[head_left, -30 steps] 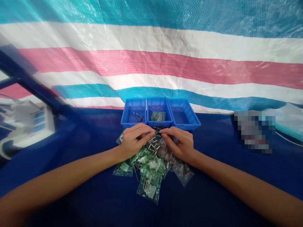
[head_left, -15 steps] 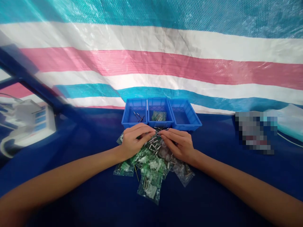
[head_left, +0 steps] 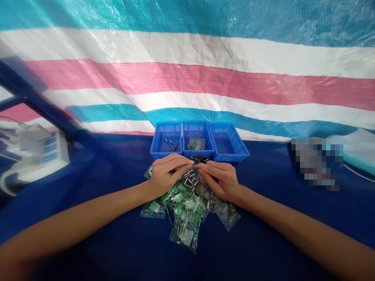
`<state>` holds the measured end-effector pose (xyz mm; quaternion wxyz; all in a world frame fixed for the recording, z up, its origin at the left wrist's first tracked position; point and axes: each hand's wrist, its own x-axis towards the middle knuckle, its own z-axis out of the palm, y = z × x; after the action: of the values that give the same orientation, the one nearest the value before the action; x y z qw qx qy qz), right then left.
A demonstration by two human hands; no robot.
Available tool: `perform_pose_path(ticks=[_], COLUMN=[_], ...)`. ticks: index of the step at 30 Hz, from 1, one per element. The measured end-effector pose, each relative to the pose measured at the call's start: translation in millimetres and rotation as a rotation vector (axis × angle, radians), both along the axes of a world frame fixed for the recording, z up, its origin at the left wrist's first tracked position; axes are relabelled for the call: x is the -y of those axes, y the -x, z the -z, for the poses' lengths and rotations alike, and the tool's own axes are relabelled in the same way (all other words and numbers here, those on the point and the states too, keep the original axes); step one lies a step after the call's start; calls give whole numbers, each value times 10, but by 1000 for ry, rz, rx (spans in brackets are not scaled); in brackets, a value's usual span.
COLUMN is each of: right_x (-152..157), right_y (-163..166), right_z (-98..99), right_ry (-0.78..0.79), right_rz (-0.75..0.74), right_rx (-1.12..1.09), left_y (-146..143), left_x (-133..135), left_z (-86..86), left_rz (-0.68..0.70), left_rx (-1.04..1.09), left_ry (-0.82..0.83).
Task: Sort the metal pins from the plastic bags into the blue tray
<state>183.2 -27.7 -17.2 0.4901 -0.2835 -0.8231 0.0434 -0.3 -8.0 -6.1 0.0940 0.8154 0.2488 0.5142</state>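
My left hand (head_left: 167,175) is closed in a pinch above a heap of loose metal pins (head_left: 191,181) that look like blind rivets. Facing it, my right hand (head_left: 220,178) pinches too, its fingertips almost meeting the left ones. Whatever lies between the fingertips is too small to make out. Under and in front of the hands lie several small clear bags, among them a green-tinted bag (head_left: 185,234) with pins and white pieces inside. A clear bag (head_left: 228,214) of darker contents rests below my right wrist.
Behind the hands stand three blue bins: the left bin (head_left: 155,146) holds a few pins, the middle bin (head_left: 199,153) a small bag, and the right bin (head_left: 234,157) shows only its floor. A white power strip (head_left: 54,152) is at far left, a blurred-out object (head_left: 315,166) at right.
Almost nothing differs. My right hand has shifted very slightly left, and both hands keep their pinch over the heap.
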Motion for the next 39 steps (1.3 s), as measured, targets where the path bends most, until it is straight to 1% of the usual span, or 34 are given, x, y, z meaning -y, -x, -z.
perform_pose_path(ticks=[4, 9, 13, 19, 26, 39], right_x=[8, 28, 26, 18, 15, 1], right_y=[5, 4, 3, 3, -8, -12], right_z=[-2, -7, -7, -2, -1, -10], right_ry=[-6, -2, 15, 17, 46, 20], right_rz=[6, 49, 49, 58, 28, 6], right_rx=[-19, -81, -97, -72, -11, 23], left_y=[-5, -1, 3, -3, -1, 7], left_x=[7, 3, -2, -3, -3, -1], left_z=[-9, -8, 5, 8, 10, 25], left_rz=[16, -7, -13, -6, -6, -9], left_rx=[-6, 3, 2, 7, 2, 5], left_ry=[-4, 30, 32, 23, 31, 32])
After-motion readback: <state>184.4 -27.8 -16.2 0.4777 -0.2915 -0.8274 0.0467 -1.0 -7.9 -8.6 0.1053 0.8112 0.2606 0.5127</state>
